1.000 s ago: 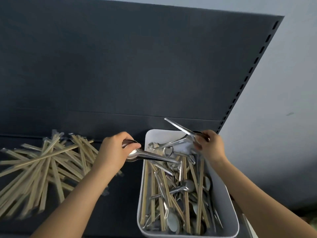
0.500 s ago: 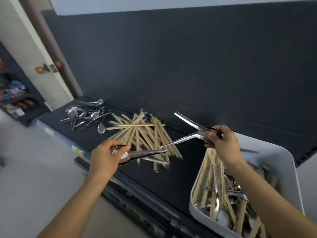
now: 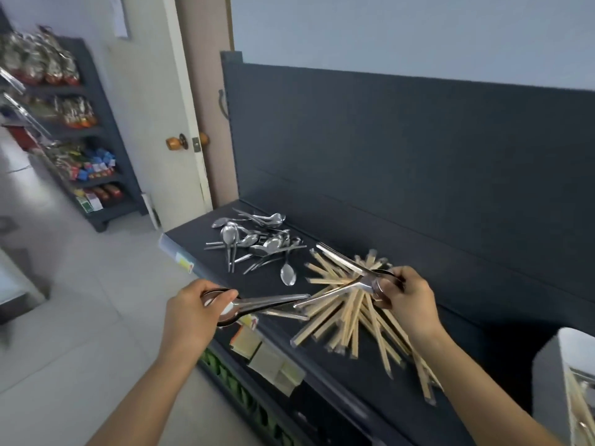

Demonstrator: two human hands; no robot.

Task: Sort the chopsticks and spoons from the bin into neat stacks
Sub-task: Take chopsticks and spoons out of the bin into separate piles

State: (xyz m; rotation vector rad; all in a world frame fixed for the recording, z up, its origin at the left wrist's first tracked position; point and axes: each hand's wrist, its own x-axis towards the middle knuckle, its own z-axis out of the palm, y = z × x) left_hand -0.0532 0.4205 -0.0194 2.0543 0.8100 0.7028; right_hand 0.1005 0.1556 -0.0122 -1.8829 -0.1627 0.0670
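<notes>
My left hand (image 3: 193, 312) grips a bunch of metal spoons (image 3: 267, 304) by their bowls, handles pointing right, above the shelf's front edge. My right hand (image 3: 407, 300) grips two or three more spoons (image 3: 346, 275), their handles fanning out to the left over the heap of wooden chopsticks (image 3: 354, 320). A loose pile of spoons (image 3: 254, 243) lies on the dark shelf (image 3: 322, 365) further left, near its end. Only the rim of the white bin (image 3: 547, 375) shows at the right edge, with chopsticks inside.
The dark shelf has a tall back panel (image 3: 402, 149) behind the piles. A cream door (image 3: 167, 107) with a round knob stands past the shelf's left end. A rack of packaged goods (image 3: 74, 130) stands far left. Pale floor tiles (image 3: 80, 317) lie below.
My view has swung left from the bin to the spoon pile. Both hands carried their spoons leftward, away from the bin and over the chopstick heap.
</notes>
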